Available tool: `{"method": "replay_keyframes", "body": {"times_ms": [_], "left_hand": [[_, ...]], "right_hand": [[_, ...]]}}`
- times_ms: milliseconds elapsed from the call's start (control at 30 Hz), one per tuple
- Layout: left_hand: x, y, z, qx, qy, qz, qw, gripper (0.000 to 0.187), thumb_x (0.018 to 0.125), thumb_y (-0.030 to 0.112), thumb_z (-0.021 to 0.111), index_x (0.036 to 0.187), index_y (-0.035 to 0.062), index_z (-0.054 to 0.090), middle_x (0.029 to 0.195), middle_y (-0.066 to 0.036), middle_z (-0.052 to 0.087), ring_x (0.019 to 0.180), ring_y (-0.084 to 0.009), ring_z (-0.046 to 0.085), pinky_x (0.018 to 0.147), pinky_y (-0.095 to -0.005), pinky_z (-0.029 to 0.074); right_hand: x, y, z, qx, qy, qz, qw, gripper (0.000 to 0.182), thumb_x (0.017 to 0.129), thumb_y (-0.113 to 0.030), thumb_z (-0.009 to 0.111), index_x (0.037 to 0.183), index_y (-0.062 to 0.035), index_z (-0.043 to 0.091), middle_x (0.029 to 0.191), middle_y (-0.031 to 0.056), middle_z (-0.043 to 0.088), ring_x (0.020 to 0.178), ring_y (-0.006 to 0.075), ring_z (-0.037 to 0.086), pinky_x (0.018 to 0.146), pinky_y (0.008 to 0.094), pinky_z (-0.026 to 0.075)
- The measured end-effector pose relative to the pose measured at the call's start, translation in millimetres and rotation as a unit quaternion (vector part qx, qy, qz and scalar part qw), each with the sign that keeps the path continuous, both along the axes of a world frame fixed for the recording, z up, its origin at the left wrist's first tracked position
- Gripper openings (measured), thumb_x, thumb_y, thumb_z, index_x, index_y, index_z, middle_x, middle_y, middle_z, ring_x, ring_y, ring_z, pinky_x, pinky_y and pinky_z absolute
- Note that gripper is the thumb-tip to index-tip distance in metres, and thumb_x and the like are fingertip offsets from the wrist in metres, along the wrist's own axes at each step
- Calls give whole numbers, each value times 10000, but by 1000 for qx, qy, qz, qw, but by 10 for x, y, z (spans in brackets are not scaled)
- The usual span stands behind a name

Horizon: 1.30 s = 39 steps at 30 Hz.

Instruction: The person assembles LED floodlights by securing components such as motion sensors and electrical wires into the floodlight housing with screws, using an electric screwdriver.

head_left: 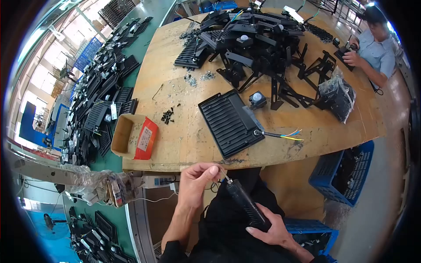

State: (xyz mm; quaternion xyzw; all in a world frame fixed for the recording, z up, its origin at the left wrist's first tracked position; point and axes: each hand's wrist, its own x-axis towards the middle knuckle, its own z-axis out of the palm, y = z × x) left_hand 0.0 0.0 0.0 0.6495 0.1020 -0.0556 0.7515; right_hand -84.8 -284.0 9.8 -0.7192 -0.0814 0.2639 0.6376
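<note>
My right hand [272, 228] is wrapped round the lower end of a black cylindrical electric screwdriver [244, 202], held over my lap below the table edge. At its upper tip, my left hand [199, 182] pinches a thin metal bit between thumb and fingers. Just beyond the edge lies a black finned lamp housing [230, 123] with a sensor [257, 99] and a cable [280, 135] ending in bare coloured wires. Left of it are small black screws [167, 115] and an open red and brown carton [131, 136].
Black brackets and housings [258, 44] are heaped at the back of the wooden table [184, 144]. A plastic-wrapped bundle [337, 97] lies right. Left, a green conveyor [151, 37] carries lamps. Blue crates [359, 175] stand below. A co-worker [378, 48] handles a part at the far right.
</note>
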Motion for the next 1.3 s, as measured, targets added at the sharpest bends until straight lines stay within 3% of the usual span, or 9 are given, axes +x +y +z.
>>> {"method": "replay_keyframes", "body": {"times_ms": [167, 400, 700, 933, 1100, 1133, 1200, 1233, 1300], "left_hand": [[-15, -219, -42, -399, 69, 30, 914, 189, 1050, 240, 673, 1023, 55, 698, 935, -32, 692, 766, -107, 588, 712, -265, 474], [-56, -306, 24, -440, 88, 43, 892, 232, 1057, 307, 659, 1040, 77, 672, 917, -14, 632, 768, -117, 543, 797, -297, 492], [-93, -351, -48, -504, 71, 16, 861, 260, 1102, 315, 561, 1098, 98, 705, 943, -11, 549, 742, -134, 435, 749, -290, 438], [-137, -314, -19, -455, 55, 39, 888, 251, 1088, 307, 597, 1079, 81, 704, 968, -35, 614, 759, -138, 497, 764, -305, 469], [-137, -168, 35, -98, -35, 78, 991, 233, 1072, 225, 639, 994, 15, 700, 928, -62, 690, 771, -117, 595, 777, -265, 495], [-144, -117, 21, -134, -30, 59, 989, 193, 1065, 199, 648, 1037, 15, 703, 963, -69, 701, 808, -115, 621, 767, -269, 502], [-133, -155, -7, -242, -31, 47, 969, 187, 1068, 193, 643, 1057, 16, 702, 975, -70, 707, 814, -112, 625, 767, -268, 505], [-132, -173, -13, -347, -33, 34, 937, 182, 1071, 187, 638, 1078, 16, 701, 987, -72, 713, 819, -108, 629, 766, -267, 507], [-138, -182, -10, -297, -27, 50, 953, 198, 1074, 205, 632, 1077, 14, 687, 963, -83, 702, 824, -128, 631, 782, -280, 500]], "right_hand": [[57, -38, 64, -32, 12, 31, 999, 786, 866, -250, 851, 1512, 14, 490, 1254, 166, 738, 1123, 211, 734, 1019, 314, 536], [69, 23, 46, -23, -1, 18, 1000, 774, 827, -208, 869, 1470, 48, 523, 1053, 66, 736, 920, 122, 696, 869, 282, 546], [-12, -140, -43, 89, 150, 33, 984, 758, 872, -164, 861, 1498, 61, 499, 1252, 97, 696, 1093, 119, 645, 990, 279, 499], [50, -90, 110, 64, 103, 43, 992, 754, 873, -179, 860, 1494, 57, 504, 1212, 93, 716, 1052, 135, 670, 981, 288, 515], [-29, 43, 97, -161, -150, 32, 975, 773, 868, -175, 865, 1506, 48, 491, 1069, 63, 750, 879, 169, 723, 812, 319, 576], [-37, 8, 80, -160, -149, 31, 975, 773, 868, -175, 865, 1506, 48, 491, 1069, 63, 750, 879, 169, 723, 812, 319, 576], [-32, -80, 33, 137, 277, 31, 950, 791, 861, -156, 869, 1517, 50, 478, 1071, 73, 753, 880, 147, 722, 763, 306, 563], [-49, -64, 13, 139, 278, 34, 950, 791, 861, -156, 869, 1517, 50, 478, 1071, 73, 753, 880, 147, 722, 763, 306, 563], [-69, -23, -33, 180, 306, 30, 934, 786, 862, -143, 863, 1514, 66, 474, 1107, 93, 756, 918, 136, 719, 827, 289, 568]]}}
